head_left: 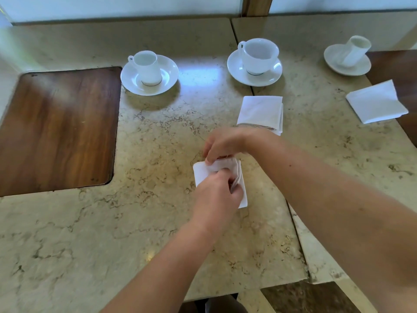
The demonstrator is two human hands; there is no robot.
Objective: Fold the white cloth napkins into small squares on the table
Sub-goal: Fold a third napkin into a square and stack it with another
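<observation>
I stand at a beige marbled stone counter (67,233) with a seam running through it and a dark wood inset panel (58,129) well to the left of the napkin (200,171) I am folding. That napkin lies flat on the stone near the middle. My left hand (216,197) covers its near part, fingers curled and pinching the stacked layers at its right edge. My right hand (223,143) reaches across from the right and pinches its far edge with the fingertips. Just beyond the napkin lies a second folded napkin (261,114), and farther right a third folded napkin (376,102), half on dark wood. Beyond them stand three white cups on saucers: the left cup (146,68), the middle cup (259,55) and the right cup (354,50). A pale wall runs behind. My hands hide most of the napkin, so I cannot tell how many folds it has.
</observation>
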